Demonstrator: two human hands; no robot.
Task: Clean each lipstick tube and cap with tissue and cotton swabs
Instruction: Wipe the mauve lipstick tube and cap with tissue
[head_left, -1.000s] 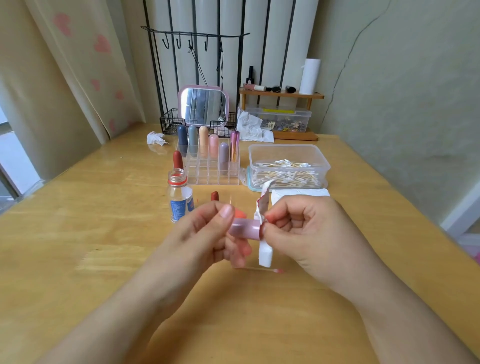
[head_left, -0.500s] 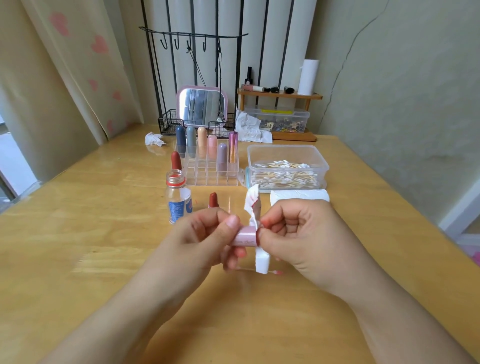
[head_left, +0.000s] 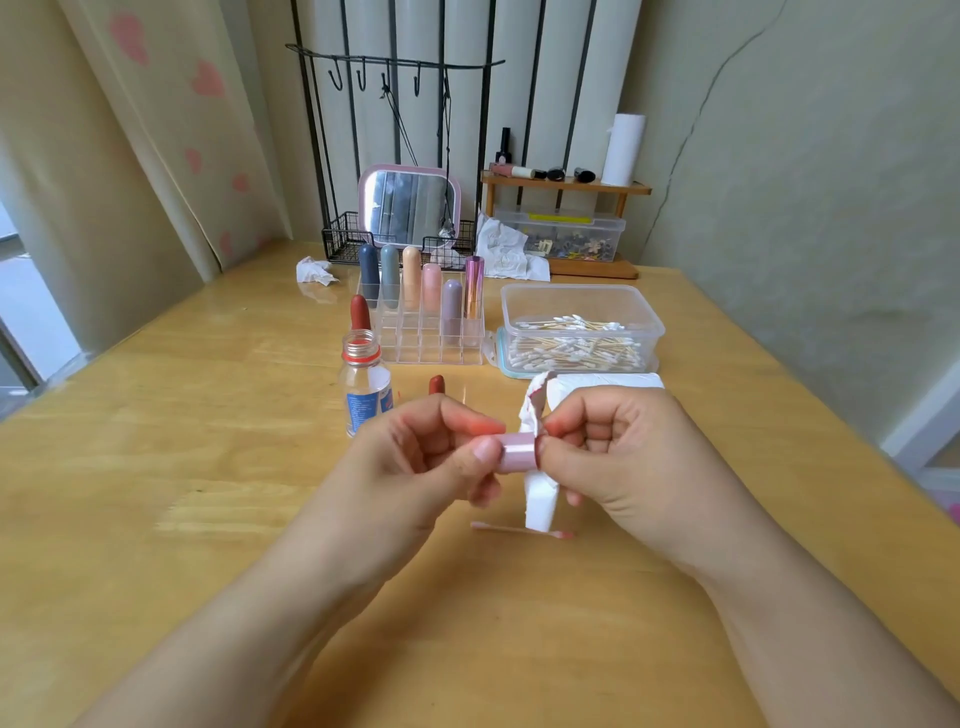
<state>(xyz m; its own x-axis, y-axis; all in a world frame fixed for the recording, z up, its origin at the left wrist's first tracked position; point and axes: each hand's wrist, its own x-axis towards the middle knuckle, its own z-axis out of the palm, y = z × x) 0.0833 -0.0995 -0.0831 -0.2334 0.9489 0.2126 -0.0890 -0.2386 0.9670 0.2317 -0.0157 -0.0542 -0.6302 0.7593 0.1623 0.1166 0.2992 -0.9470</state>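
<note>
Tissue (head_left: 540, 499) now nearer tube (head_left: 517, 453) end, pinched by right hand (head_left: 613, 457); left hand (head_left: 415, 462) gripping tube.

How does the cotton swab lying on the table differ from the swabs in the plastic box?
The cotton swab on the table lies alone, below the hands, while the swabs in the plastic box are piled together. The loose swab's right tip is stained pink; the boxed swabs' tips look white. Both have thin pale sticks with cotton ends.
</note>
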